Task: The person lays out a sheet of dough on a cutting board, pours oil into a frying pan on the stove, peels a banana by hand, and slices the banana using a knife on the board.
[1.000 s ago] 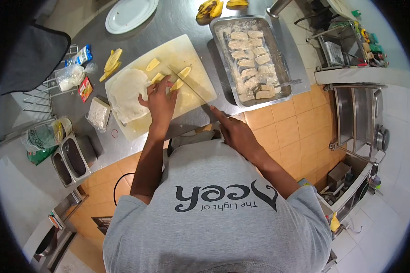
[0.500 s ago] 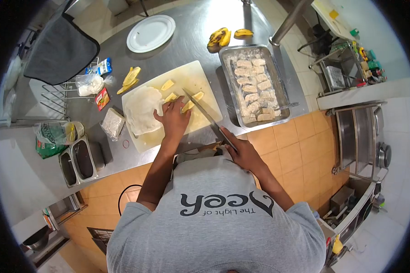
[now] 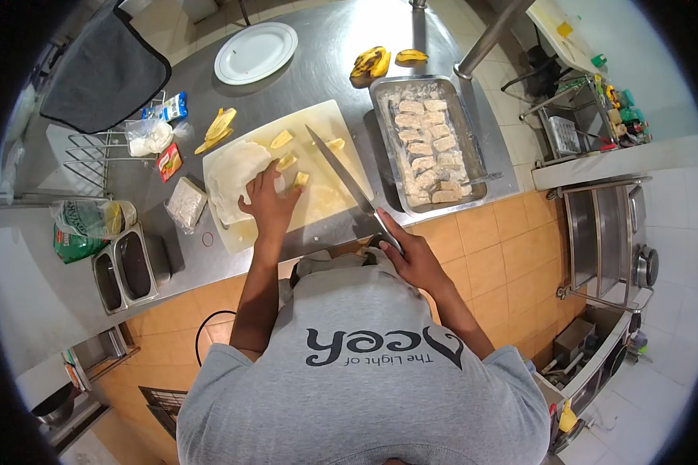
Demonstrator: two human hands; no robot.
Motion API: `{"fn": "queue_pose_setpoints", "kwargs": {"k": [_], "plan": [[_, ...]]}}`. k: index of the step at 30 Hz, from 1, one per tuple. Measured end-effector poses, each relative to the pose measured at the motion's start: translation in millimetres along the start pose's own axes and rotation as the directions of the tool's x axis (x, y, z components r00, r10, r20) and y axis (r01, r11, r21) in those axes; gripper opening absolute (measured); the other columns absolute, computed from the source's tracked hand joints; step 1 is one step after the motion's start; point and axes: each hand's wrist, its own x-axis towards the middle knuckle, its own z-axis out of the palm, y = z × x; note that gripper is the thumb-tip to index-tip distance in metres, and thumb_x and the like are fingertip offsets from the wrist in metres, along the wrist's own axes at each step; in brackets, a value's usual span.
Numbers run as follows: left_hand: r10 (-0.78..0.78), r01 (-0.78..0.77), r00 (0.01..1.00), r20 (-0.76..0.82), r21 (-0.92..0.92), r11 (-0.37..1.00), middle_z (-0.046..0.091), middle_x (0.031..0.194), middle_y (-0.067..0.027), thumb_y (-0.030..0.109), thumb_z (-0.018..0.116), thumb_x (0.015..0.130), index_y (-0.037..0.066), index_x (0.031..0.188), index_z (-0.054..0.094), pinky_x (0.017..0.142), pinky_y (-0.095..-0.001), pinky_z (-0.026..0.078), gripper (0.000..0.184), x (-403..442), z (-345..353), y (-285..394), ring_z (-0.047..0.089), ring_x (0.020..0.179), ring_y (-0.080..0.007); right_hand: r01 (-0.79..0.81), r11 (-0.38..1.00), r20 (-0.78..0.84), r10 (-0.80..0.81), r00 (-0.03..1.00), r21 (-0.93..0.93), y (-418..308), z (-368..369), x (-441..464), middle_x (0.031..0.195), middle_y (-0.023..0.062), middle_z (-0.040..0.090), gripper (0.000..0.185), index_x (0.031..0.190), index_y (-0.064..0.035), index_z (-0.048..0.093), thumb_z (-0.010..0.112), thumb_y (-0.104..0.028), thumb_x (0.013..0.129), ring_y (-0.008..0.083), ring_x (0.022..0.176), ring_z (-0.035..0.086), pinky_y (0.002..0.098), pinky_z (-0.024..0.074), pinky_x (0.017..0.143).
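My right hand [image 3: 417, 260] grips the handle of a long knife [image 3: 340, 169], its blade slanting up and left over the white cutting board [image 3: 337, 116]. My left hand [image 3: 270, 208] hovers at the board with fingers apart, its thumb beside a cut banana piece [image 3: 301, 179]. More pale yellow pieces lie near it: one banana piece [image 3: 287, 160] by the fingertips, another piece [image 3: 281, 139] farther up, and a piece [image 3: 336, 144] partly behind the blade. A stack of thin white wrapper sheets [image 3: 229, 182] covers the board's left side, partly under my left fingers.
Right of the board stands a metal tray [image 3: 376, 108] with coated pale blocks. Bananas [image 3: 372, 62], a white plate [image 3: 256, 54] and a banana peel [image 3: 215, 129] lie farther back. On the left are a bagged block [image 3: 186, 204], a red packet [image 3: 169, 162] and metal containers [image 3: 138, 267].
My left hand has drawn back left and down, away from the knife, with its fingers more spread. The knife has shifted slightly left and up, off the cut piece.
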Motion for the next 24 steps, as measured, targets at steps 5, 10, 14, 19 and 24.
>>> {"fn": "queue_pose_setpoints", "kwargs": {"k": [5,10,14,19,24], "plan": [[-0.058,0.221,0.975,0.215,-0.902,0.370,0.060,0.108,-0.0091,0.022,0.064,0.086,0.008,0.129,0.048,0.092,-0.0362,0.044,0.047,21.6,5.5,-36.6,0.058,0.097,-0.0236,0.001,1.000,0.031,-0.001,1.000,0.028,-7.0,-5.6,-3.7,0.128,0.0209,0.053,0.060,0.144,-0.0150,0.032,0.055,-0.008,0.089,0.0387,0.109,0.057,0.0362,0.0465,0.088],[0.493,0.796,0.562,0.664,-0.597,-0.104,0.057,0.119,-0.0177,0.037,0.043,0.097,0.000,0.126,0.046,0.098,-0.0357,0.045,0.047,44.7,-31.9,-11.8,0.059,0.102,-0.0271,0.184,0.982,0.143,-0.187,0.972,0.030,-4.4,-17.4,-7.5,0.134,0.0179,0.050,0.059,0.143,-0.0090,0.034,0.056,-0.005,0.089,0.0333,0.112,0.058,0.0308,0.0449,0.090],[0.298,0.708,0.652,0.697,-0.701,0.090,0.058,0.120,-0.0132,0.031,0.048,0.096,0.002,0.120,0.052,0.088,-0.0345,0.048,0.038,53.5,-1.5,-16.5,0.060,0.099,-0.0272,0.274,0.961,0.138,-0.267,0.954,-0.038,-0.6,-19.8,-4.5,0.134,0.0171,0.049,0.059,0.143,-0.0089,0.034,0.056,-0.005,0.089,0.0318,0.116,0.056,0.0293,0.0439,0.091],[0.372,-0.280,0.927,0.040,-0.587,0.760,0.062,0.107,-0.0117,0.013,0.067,0.081,0.004,0.112,0.057,0.089,-0.0381,0.045,0.033,28.7,10.4,-3.3,0.057,0.100,-0.0298,-0.022,1.000,-0.075,0.024,0.997,0.019,16.8,-13.9,-7.3,0.121,0.0174,0.058,0.060,0.144,-0.0110,0.033,0.056,-0.005,0.089,0.0214,0.081,0.059,0.0279,0.0468,0.071],[0.679,-0.603,0.702,0.215,-0.328,0.727,0.060,0.110,-0.0017,0.014,0.074,0.071,0.014,0.113,0.060,0.100,-0.0497,0.031,0.044,-1.8,8.8,29.6,0.048,0.114,-0.0227,-0.109,0.988,-0.164,0.126,0.978,0.105,18.0,-15.7,-17.2,0.126,0.0191,0.057,0.058,0.144,-0.0111,0.032,0.056,-0.009,0.091,0.0217,0.086,0.065,0.0282,0.0483,0.074]]}}
